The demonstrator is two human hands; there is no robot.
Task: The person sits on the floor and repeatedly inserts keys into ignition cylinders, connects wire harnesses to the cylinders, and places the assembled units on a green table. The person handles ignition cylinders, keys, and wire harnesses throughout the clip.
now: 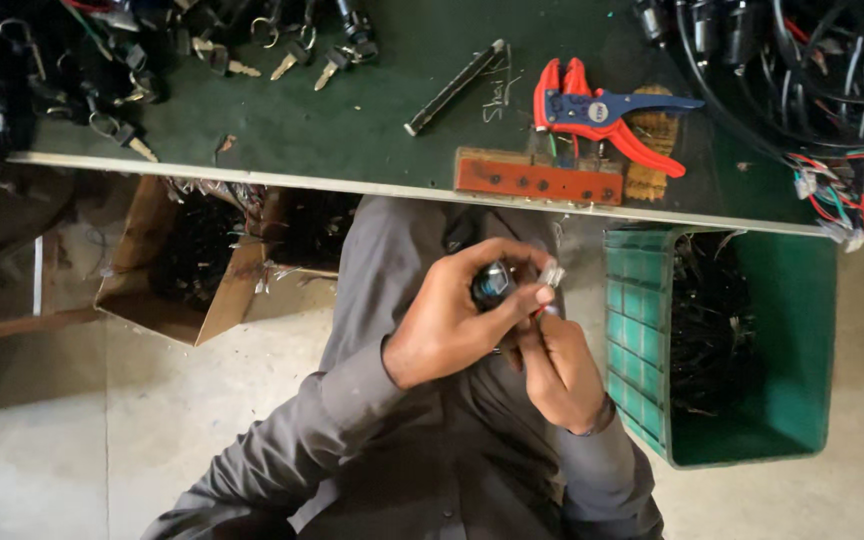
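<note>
**Both hands closed on a small black cylinder, just below the bench edge**

Here we are looking straight down, and the action is all in the lap. The left hand [447, 320] wraps over a small black cylindrical part [493, 284] with a bluish face, fingers [512, 252] curled across its top and thumb pressed along its side — clamped on it, no gap showing. The part sits right in the crook between thumb and forefinger, only its round end peeking out.

The right hand [560, 368] comes up from beneath, fingers bunched together and pinching at the underside of the same part, touching the left hand's thumb. A small pale connector [551, 273] sticks out just beside the cylinder, at the left hand's fingertips; a sliver of red shows between the two hands, too small to make out.

Above the hands runs the green bench [352, 130]. On it, well apart from the hands: a red-and-blue wire stripper [602, 112], a red-brown drilled block [537, 178] at the bench edge, a dark rod [455, 88], loose keys [297, 58], and tangled wire harnesses [832, 90] at the right. On the floor, a green crate [812, 330] of black wiring stands to the right, a cardboard box [222, 290] to the left.
</note>
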